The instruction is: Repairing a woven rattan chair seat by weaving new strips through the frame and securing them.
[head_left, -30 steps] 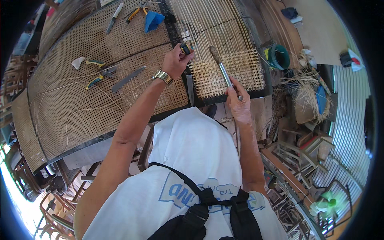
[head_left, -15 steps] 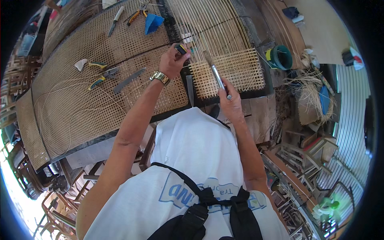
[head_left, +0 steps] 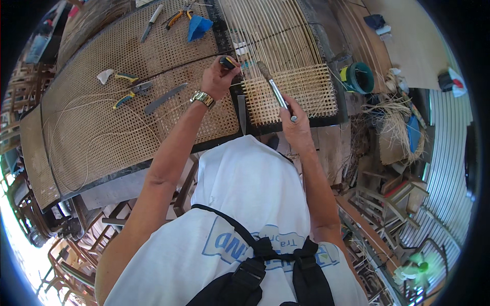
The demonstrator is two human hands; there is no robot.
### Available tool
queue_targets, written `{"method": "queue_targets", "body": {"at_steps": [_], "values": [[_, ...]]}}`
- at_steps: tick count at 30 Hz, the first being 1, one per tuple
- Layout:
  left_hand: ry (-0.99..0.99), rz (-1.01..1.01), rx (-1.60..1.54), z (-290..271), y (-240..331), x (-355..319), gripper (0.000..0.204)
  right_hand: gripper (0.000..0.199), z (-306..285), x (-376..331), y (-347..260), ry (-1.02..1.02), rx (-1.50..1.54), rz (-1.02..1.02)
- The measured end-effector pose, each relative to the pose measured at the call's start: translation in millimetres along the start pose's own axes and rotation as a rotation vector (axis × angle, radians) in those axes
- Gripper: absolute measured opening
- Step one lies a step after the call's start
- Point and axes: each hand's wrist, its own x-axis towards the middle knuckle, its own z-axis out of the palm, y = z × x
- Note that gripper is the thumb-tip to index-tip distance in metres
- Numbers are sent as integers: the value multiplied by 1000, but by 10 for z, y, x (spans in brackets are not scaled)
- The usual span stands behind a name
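Note:
My left hand [head_left: 218, 79], with a gold-coloured watch at the wrist, is closed round a short tool with a black and yellow handle [head_left: 227, 62]. A teal part [head_left: 248, 65] shows just beyond its fingers. My right hand [head_left: 296, 125] grips a silver-shafted tool [head_left: 276, 92] with a brown far end, which lies over the cane strands. Beneath both tools is a woven cane panel [head_left: 291, 94], closely latticed at its near part, with long loose strands [head_left: 270, 30] running away from me. A flat metal blade [head_left: 242, 115] lies on the dark frame edge near my left hand.
On the large cane sheet [head_left: 102, 143] at left lie a knife blade [head_left: 164, 99], yellow-handled pliers [head_left: 133, 93], a white scrap [head_left: 105, 76], another knife [head_left: 151, 23], more pliers [head_left: 178, 17] and a blue piece [head_left: 198, 27]. A green bucket [head_left: 357, 77] stands at right, beside cane scraps [head_left: 395, 120].
Both hands keep their tools and have shifted only slightly. The silver-shafted tool's brown end has moved a little left and away. The view has shifted a little.

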Motion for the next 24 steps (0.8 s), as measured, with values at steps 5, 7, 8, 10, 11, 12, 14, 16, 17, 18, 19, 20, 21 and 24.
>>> {"method": "queue_targets", "body": {"at_steps": [5,7,8,10,11,12,14,16,17,18,19,20,21,24], "values": [[-61,-119,163,42,133,-94,28,38,57,21,21,-23,9,6],[-42,-123,160,48,116,-104,28,37,127,16,62,51,-38,-59],[-65,-130,167,49,102,-102,27,37,136,7,93,40,-44,-64],[-67,-102,100,63,54,-94,25,39,144,-6,128,-160,-101,-57],[-57,-104,99,55,18,-97,25,39,146,-18,131,-169,-105,-62],[-20,-94,62,44,-17,-100,25,40,145,-38,134,-84,-78,-65],[17,-85,23,38,32,-113,25,41,116,-58,114,1,-53,-67],[-18,-91,65,53,83,-156,26,41,32,-43,74,1,25,25],[-17,-89,64,61,93,-165,26,41,31,-42,50,2,23,23],[-8,-79,86,69,106,-171,27,41,36,-44,25,7,10,4],[3,-68,109,72,107,-174,27,41,43,-44,11,9,-3,-16],[5,-67,109,65,105,-167,27,41,52,-58,17,9,-4,-19],[-11,-78,133,53,105,-153,27,41,64,-82,33,-4,-20,-22],[-56,-100,148,13,222,-147,26,41,113,-98,38,11,14,-13]]}}
